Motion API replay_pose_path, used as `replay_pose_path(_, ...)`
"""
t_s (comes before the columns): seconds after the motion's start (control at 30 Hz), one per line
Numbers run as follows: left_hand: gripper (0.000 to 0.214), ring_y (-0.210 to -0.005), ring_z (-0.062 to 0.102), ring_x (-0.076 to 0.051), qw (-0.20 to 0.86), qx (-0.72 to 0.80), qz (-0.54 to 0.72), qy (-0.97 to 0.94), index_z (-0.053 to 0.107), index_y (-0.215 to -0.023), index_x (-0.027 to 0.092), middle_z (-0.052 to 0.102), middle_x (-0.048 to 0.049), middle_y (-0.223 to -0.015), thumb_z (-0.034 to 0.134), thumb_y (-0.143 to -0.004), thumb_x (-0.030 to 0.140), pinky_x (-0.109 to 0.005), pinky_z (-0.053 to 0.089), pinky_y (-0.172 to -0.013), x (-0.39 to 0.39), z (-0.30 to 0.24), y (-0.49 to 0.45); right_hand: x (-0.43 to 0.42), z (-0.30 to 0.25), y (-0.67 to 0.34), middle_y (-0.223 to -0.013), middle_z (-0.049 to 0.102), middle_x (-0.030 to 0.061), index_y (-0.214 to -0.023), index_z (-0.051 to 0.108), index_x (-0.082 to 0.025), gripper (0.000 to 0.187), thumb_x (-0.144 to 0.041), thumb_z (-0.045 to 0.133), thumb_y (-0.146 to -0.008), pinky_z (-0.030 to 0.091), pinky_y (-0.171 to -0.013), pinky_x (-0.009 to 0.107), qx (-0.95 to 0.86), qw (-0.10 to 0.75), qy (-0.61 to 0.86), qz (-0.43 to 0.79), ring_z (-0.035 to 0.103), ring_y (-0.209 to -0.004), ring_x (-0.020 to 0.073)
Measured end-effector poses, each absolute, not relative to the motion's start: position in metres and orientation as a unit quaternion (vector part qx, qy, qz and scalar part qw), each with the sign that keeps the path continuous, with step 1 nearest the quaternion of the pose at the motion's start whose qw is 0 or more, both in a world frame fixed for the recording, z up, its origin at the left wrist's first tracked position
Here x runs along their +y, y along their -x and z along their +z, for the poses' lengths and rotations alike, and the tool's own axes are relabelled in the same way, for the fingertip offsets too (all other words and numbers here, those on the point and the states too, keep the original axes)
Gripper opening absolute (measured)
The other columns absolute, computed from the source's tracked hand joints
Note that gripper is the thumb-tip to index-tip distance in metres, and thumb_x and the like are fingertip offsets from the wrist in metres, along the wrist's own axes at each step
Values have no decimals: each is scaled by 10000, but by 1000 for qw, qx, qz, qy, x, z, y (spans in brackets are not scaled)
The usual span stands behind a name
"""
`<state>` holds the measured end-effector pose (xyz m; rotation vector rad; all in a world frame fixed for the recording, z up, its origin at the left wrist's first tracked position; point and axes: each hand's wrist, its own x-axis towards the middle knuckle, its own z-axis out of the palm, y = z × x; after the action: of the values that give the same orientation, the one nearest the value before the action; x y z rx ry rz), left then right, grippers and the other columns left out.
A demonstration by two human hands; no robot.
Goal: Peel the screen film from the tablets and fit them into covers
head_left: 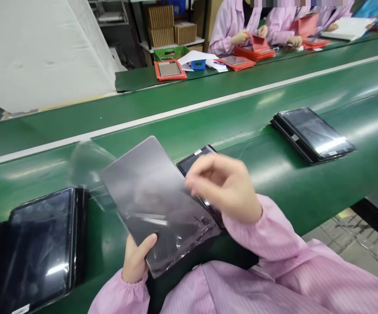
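My left hand [136, 259] grips a grey tablet [149, 187] by its lower left edge, thumb on top. The tablet is tilted, its plain back up, with a small camera near the left edge. Clear plastic film [89, 165] flares out past its upper left side, and wrinkled film lies over its lower end. By the tablet's right edge, my right hand [228, 189] is curled with thumb and fingertips together; what they hold, if anything, I cannot make out. Below that hand another tablet [192, 161], dark screen up, is partly hidden.
Stacked dark tablets [41, 244] lie at the left, and another stack [313, 131] lies at the right on the green work surface [283, 179]. Across the line, co-workers in pink sleeves [223, 35] handle red pouches [256, 50]. A white-covered block [38, 48] stands far left.
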<state>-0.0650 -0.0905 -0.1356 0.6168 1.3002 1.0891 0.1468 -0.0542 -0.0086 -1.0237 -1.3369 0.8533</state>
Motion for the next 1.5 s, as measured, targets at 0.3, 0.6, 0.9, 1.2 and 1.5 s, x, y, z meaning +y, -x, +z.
replay_pose_path(0.3, 625, -765, 702, -241, 662, 536, 441, -281, 659, -1078, 142, 741, -60, -855, 880, -552, 395, -328, 572, -679, -89, -144, 69, -43, -80, -169, -1060, 676, 83, -1129, 606, -176, 415, -309, 714, -750, 557, -832, 378, -464, 467, 483, 577, 657, -945, 204)
replay_pose_path(0.6, 876, -1320, 517, -293, 718, 420, 398, -386, 337, -1515, 247, 529, -144, -1455, 721, -780, 528, -415, 422, -1081, -79, -156, 58, -80, -23, -162, -921, 696, 49, -949, 612, -167, 227, -174, 521, -741, 494, -743, 338, -605, 339, 563, 450, 648, -823, 215)
replay_pose_path(0.9, 506, -1084, 677, -362, 725, 503, 435, -181, 674, -1170, 123, 739, -147, -1101, 655, -806, 474, -458, 570, -905, -92, -115, 71, -120, -29, -114, -1150, 737, 72, -1291, 622, -204, 486, -390, 644, -842, 546, -839, 348, -764, 200, 460, 406, 721, -935, 244)
replay_pose_path(1.2, 139, -799, 750, -291, 696, 587, 385, -153, 690, -908, 81, 755, -124, -791, 651, -779, 118, -397, 618, -780, -82, -131, 65, -152, -123, -141, -1625, 191, 203, -1551, 191, 3, 862, -413, 554, -888, 172, -1244, 463, -570, 249, 644, 445, 166, -1516, 291)
replay_pose_path(1.5, 583, -1437, 362, -302, 410, 647, 440, -468, 509, -1372, 179, 428, -141, -1523, 622, -839, 384, -444, 264, -1206, -90, -161, 60, -143, -139, -129, -1637, 135, 180, -1555, 141, 10, 897, -319, 581, -846, 124, -1258, 434, -510, 308, 642, 483, 133, -1524, 254)
